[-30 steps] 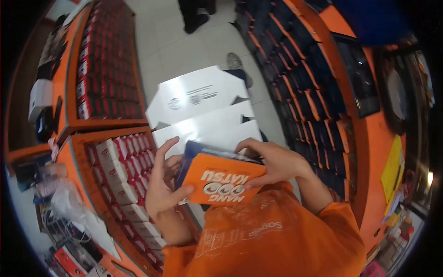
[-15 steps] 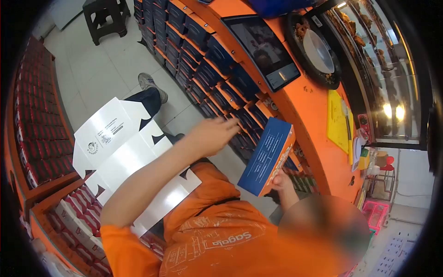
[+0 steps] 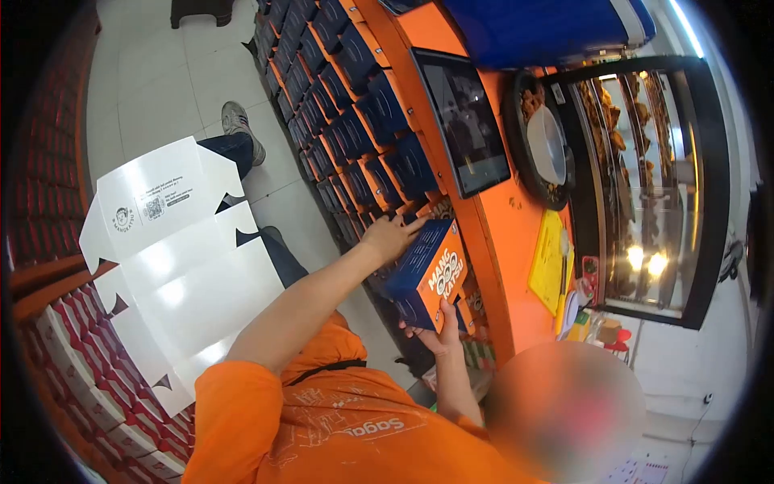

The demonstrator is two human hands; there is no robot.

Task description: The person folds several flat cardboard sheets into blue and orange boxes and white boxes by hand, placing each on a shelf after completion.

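My right hand (image 3: 435,335) grips a blue and orange cardboard box (image 3: 431,278) from below, its thumb against the orange side lettered "MANG KATSU". My left hand (image 3: 391,238) reaches across with its fingers stretched out, the tips at the box's far upper edge. Whether they press on the cardboard I cannot tell. Left of my forearm lies an unfolded white box blank (image 3: 185,266), printed with a logo and a QR code, its notched flaps spread.
Blue and orange boxes (image 3: 347,129) are stacked along the orange counter (image 3: 492,266). It carries a tablet (image 3: 463,121), a dark tray (image 3: 516,105), and a yellow cutting board (image 3: 548,258). Behind stands a lit display case (image 3: 637,202). Red boxes (image 3: 105,355) line the left.
My left hand has come up to the box's edge. The box has turned so that its lettered orange side faces me more. The whole view has shifted.
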